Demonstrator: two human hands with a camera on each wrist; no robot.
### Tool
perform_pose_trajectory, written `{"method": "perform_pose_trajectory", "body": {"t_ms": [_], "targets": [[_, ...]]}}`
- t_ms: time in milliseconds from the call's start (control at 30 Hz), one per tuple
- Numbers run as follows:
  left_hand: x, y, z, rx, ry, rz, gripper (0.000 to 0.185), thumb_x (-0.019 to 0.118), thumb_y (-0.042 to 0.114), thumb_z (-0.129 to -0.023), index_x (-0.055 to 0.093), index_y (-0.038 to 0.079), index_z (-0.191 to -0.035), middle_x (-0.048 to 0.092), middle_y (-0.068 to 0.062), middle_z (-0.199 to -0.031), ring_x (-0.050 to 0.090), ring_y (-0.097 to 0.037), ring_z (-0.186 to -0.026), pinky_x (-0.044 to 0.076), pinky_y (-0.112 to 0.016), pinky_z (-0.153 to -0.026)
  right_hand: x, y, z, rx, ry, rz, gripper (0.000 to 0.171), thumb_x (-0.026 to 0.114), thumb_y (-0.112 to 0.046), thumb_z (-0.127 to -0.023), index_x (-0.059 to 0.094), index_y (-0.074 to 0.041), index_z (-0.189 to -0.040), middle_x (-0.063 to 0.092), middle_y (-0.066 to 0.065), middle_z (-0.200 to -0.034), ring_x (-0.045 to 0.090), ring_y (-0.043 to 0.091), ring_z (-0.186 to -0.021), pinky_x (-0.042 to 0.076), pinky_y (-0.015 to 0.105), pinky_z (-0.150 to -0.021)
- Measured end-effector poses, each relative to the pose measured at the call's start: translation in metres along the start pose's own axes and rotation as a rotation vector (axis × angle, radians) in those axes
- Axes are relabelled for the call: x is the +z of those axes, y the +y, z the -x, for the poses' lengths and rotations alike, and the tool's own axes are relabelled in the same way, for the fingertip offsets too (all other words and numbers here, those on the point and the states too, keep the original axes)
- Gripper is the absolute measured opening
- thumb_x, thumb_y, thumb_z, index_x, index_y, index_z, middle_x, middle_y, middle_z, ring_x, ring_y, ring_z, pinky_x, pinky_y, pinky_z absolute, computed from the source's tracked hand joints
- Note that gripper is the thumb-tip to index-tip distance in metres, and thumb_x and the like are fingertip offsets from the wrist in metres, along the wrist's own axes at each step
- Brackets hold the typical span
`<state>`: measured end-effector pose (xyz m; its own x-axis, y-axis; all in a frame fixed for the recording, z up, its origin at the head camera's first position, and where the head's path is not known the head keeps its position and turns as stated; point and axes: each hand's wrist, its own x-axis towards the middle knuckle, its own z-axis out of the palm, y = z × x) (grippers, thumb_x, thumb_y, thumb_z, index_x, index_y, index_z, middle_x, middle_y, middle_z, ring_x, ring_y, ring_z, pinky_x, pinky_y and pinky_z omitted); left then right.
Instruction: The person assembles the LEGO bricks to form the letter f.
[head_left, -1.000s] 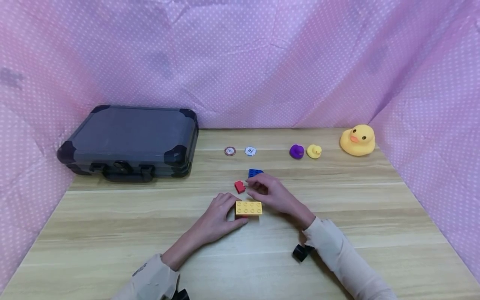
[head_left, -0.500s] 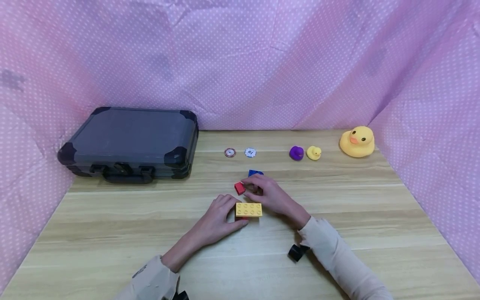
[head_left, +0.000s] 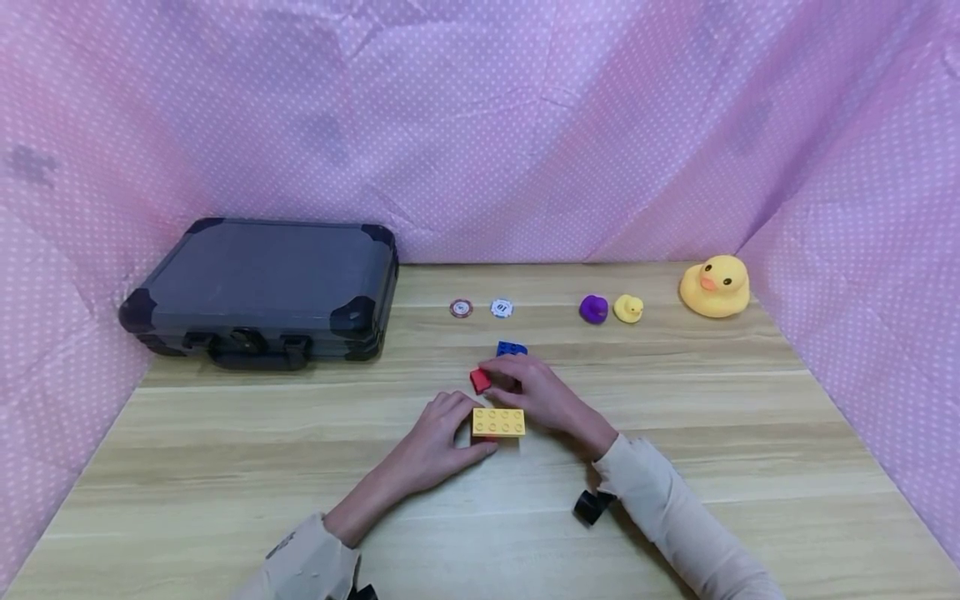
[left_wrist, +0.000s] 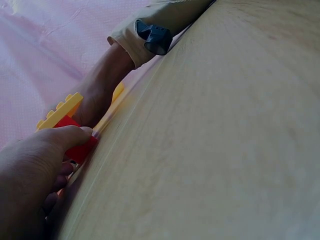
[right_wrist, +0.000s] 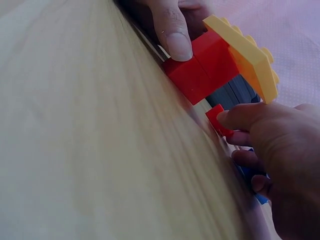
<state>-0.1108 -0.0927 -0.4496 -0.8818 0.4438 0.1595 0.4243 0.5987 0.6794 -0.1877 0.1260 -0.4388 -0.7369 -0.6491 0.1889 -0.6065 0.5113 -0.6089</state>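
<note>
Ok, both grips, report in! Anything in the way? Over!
Left grip holds red bricks under yellow brick. Right grip seems to pinch small red brick. Blue brick close by, maybe in the way.

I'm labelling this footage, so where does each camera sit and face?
Head: worn there, facing forward and down over the tabletop; left hand, right hand and sleeves show.
Left wrist: on it, facing the red bricks; left hand near, right hand beyond.
Right wrist: on it, facing the small red brick; right hand near, left beyond.
Shared by both wrist views: the yellow brick.
</note>
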Motion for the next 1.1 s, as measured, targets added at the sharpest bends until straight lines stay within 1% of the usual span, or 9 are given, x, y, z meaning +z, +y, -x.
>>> {"method": "perform_pose_trajectory", "body": {"t_ms": [133,267,433,633,867,967,1100], "targets": [[0.001,0.0,0.0,-0.006,-0.003,0.005,0.036,0.081,0.038,-0.09,0.066,0.019,-0.118,0.06,0.007,-0.115,0.049,-0.015,-0.108,0.043,-0.044,-0.096,0.001,0.0,0.001,-0.003,0.01,-0.011,0.037,0.072,-0.018,-0.099,0.067,-0.008,-0.135,0.066,0.005,-0.124,0.058,0.016,-0.101,0.051,0.035,-0.086],[0.001,-0.001,0.001,-0.007,-0.002,0.005,0.037,0.081,0.038,-0.09,0.066,0.019,-0.118,0.061,0.006,-0.116,0.049,-0.015,-0.108,0.043,-0.044,-0.096,0.002,0.0,0.001,-0.014,0.013,-0.012,0.039,0.073,-0.019,-0.099,0.066,-0.008,-0.136,0.065,0.004,-0.122,0.056,0.015,-0.095,0.05,0.032,-0.08],[0.001,0.0,0.0,-0.004,0.004,-0.004,0.038,0.082,0.038,-0.09,0.067,0.018,-0.118,0.061,0.006,-0.117,0.049,-0.016,-0.109,0.043,-0.044,-0.097,0.003,0.0,0.001,-0.026,0.025,-0.016,0.038,0.073,-0.019,-0.099,0.066,-0.007,-0.135,0.063,0.003,-0.122,0.055,0.013,-0.091,0.05,0.029,-0.076],[0.001,0.001,0.001,-0.011,0.003,-0.009,0.038,0.081,0.038,-0.09,0.067,0.018,-0.119,0.061,0.005,-0.117,0.049,-0.016,-0.108,0.043,-0.044,-0.097,0.001,-0.001,0.004,-0.022,0.043,-0.051,0.033,0.075,-0.016,-0.098,0.069,-0.008,-0.129,0.06,0.001,-0.114,0.055,0.014,-0.086,0.049,0.028,-0.072],[0.002,0.002,0.002,-0.022,-0.005,0.001,0.036,0.081,0.037,-0.09,0.067,0.018,-0.117,0.06,0.006,-0.114,0.049,-0.015,-0.107,0.044,-0.043,-0.095,-0.007,-0.004,0.014,0.02,0.084,-0.118,0.035,0.076,-0.012,-0.096,0.068,-0.01,-0.13,0.061,-0.001,-0.111,0.059,0.014,-0.09,0.052,0.029,-0.076],[0.002,0.002,0.001,-0.019,-0.003,-0.001,0.036,0.081,0.038,-0.09,0.067,0.018,-0.116,0.06,0.007,-0.113,0.05,-0.015,-0.106,0.044,-0.042,-0.094,-0.012,-0.004,0.018,0.003,0.114,-0.118,0.035,0.077,-0.01,-0.095,0.068,-0.01,-0.129,0.063,-0.001,-0.111,0.06,0.017,-0.091,0.053,0.031,-0.076],[0.001,0.001,0.001,-0.011,0.005,-0.012,0.036,0.081,0.038,-0.09,0.067,0.018,-0.116,0.06,0.007,-0.113,0.05,-0.014,-0.105,0.044,-0.041,-0.093,-0.017,-0.004,0.023,-0.043,0.146,-0.103,0.033,0.077,-0.009,-0.094,0.068,-0.008,-0.126,0.065,0.0,-0.113,0.063,0.022,-0.096,0.055,0.035,-0.081]]}}
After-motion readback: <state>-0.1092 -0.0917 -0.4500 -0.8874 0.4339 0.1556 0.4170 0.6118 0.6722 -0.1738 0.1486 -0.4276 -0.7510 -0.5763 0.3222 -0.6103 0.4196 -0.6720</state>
